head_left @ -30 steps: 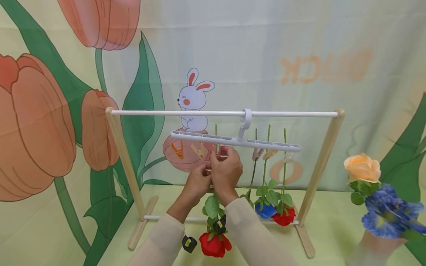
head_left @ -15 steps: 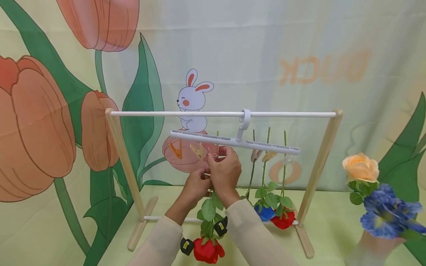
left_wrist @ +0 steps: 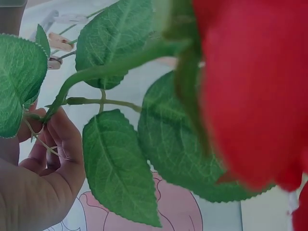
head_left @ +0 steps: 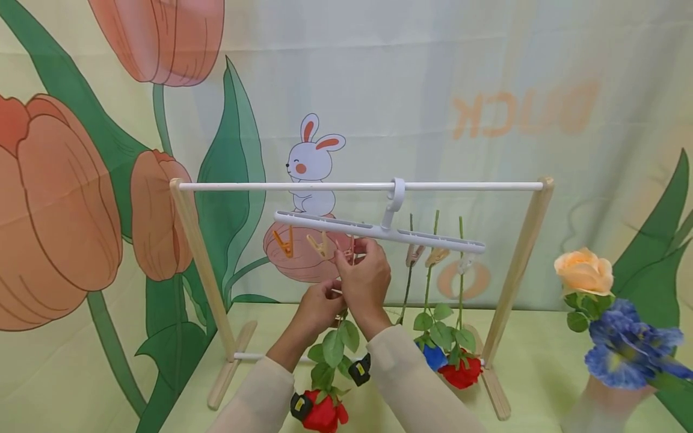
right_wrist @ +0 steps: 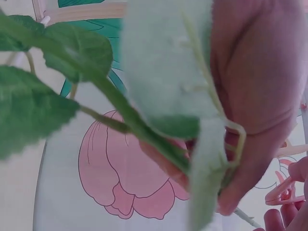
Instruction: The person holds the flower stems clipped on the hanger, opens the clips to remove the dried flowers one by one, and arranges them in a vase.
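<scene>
In the head view my left hand (head_left: 318, 308) pinches the stem of a red rose (head_left: 323, 415) that hangs flower-down, leaves spread below the fingers. The left wrist view shows this red rose (left_wrist: 255, 96) close up, its stem between fingertips and thumb. Just above, my right hand (head_left: 366, 281) grips a pink clothespin (head_left: 349, 252) under a white clip hanger (head_left: 335, 225). The pink clothespin (right_wrist: 285, 192) also shows in the right wrist view, jaws partly hidden by fingers. Whether the stem sits in the clip is hidden.
A wooden rack (head_left: 517, 270) carries the hanger on its white rod (head_left: 281, 187). Orange (head_left: 284, 245) and cream (head_left: 318, 245) clothespins hang left. Clipped to the right are a blue flower (head_left: 433, 356), a red rose (head_left: 460, 374) and a dark stem (head_left: 407, 294). A vase (head_left: 612, 403) with flowers stands right.
The held rose's flower has swung left and down. Its stem tip, earlier showing above the hanger, has dropped from sight there. My right hand stays at the pink clothespin.
</scene>
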{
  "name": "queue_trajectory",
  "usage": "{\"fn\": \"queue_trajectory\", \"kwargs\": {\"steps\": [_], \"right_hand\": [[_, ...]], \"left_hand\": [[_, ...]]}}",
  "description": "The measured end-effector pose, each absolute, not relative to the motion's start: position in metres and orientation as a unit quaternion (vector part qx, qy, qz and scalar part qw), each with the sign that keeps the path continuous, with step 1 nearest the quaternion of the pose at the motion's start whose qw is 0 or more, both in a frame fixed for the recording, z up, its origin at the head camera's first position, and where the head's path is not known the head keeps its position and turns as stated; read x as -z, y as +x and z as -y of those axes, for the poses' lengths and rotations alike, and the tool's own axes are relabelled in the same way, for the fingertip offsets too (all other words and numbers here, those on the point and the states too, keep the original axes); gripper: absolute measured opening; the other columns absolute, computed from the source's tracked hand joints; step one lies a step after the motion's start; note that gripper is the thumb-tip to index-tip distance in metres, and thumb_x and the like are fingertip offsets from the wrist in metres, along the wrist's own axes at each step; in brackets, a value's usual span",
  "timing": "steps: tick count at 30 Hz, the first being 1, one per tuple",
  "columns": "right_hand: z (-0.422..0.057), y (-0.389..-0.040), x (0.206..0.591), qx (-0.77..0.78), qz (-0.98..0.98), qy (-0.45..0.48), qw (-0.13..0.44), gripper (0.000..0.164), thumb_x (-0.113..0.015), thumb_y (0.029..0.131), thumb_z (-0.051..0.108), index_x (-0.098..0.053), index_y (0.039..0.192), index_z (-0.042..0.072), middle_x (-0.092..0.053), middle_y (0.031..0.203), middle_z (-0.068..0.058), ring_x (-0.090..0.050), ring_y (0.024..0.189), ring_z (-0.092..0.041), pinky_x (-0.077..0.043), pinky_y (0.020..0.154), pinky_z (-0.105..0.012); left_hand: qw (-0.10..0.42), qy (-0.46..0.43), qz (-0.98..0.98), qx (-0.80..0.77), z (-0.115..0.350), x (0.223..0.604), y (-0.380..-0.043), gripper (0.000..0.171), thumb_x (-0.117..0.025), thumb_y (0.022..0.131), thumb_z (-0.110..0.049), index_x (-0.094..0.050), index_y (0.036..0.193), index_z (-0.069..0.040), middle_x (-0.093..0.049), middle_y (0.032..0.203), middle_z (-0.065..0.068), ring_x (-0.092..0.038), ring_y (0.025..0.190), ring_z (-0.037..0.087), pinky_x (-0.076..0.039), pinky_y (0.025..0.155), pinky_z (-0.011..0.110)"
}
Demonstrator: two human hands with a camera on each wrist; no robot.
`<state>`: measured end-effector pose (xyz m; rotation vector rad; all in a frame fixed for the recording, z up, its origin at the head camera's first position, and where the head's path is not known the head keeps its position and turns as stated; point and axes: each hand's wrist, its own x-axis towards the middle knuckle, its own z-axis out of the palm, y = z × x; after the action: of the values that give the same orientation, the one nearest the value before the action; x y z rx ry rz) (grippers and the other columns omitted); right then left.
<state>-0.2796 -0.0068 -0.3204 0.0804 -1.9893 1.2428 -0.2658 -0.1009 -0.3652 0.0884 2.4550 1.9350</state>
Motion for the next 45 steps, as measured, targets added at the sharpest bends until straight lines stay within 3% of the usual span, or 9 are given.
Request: {"fn": "queue_trajectory", "kwargs": {"steps": [9, 22, 33, 45], "right_hand": [[0.004, -0.281, 0.321, -0.476, 0.783, 0.038, 0.399, 0.029, -0.082, 0.085, 0.029, -0.068, 0.100, 0.008, -0.071, 0.093, -0.007, -0.066, 0.078, -0.023, -0.052, 0.070, -0.039], [-0.003, -0.274, 0.328, -0.457, 0.788, 0.083, 0.405, 0.033, -0.083, 0.085, 0.030, -0.068, 0.103, 0.007, -0.070, 0.095, -0.008, -0.067, 0.082, -0.024, -0.054, 0.072, -0.039], [-0.017, -0.262, 0.338, -0.431, 0.804, 0.090, 0.399, 0.031, -0.083, 0.085, 0.024, -0.069, 0.106, 0.006, -0.071, 0.096, -0.009, -0.068, 0.085, -0.025, -0.055, 0.076, -0.040], [-0.034, -0.254, 0.353, -0.299, 0.833, 0.165, 0.435, 0.025, -0.081, 0.084, 0.015, -0.072, 0.106, 0.008, -0.074, 0.096, -0.008, -0.066, 0.089, -0.027, -0.054, 0.078, -0.044]], "left_hand": [[0.021, 0.046, -0.785, -0.618, 0.103, 0.376, -0.265, 0.022, -0.066, 0.098, -0.019, -0.068, 0.116, -0.007, -0.069, 0.096, 0.012, -0.060, 0.077, 0.017, -0.059, 0.062, 0.028], [0.012, 0.055, -0.819, -0.571, 0.112, 0.383, -0.256, 0.024, -0.070, 0.095, -0.025, -0.069, 0.114, -0.010, -0.070, 0.096, 0.010, -0.064, 0.077, 0.018, -0.062, 0.068, 0.032], [-0.022, 0.085, -0.848, -0.523, 0.112, 0.382, -0.249, 0.016, -0.071, 0.095, -0.019, -0.071, 0.108, -0.011, -0.070, 0.089, 0.006, -0.059, 0.061, 0.014, -0.052, 0.056, 0.025], [-0.077, 0.131, -0.906, -0.394, 0.109, 0.375, -0.244, 0.011, -0.074, 0.093, -0.017, -0.074, 0.104, -0.017, -0.073, 0.090, 0.003, -0.065, 0.077, 0.016, -0.056, 0.068, 0.029]]}}
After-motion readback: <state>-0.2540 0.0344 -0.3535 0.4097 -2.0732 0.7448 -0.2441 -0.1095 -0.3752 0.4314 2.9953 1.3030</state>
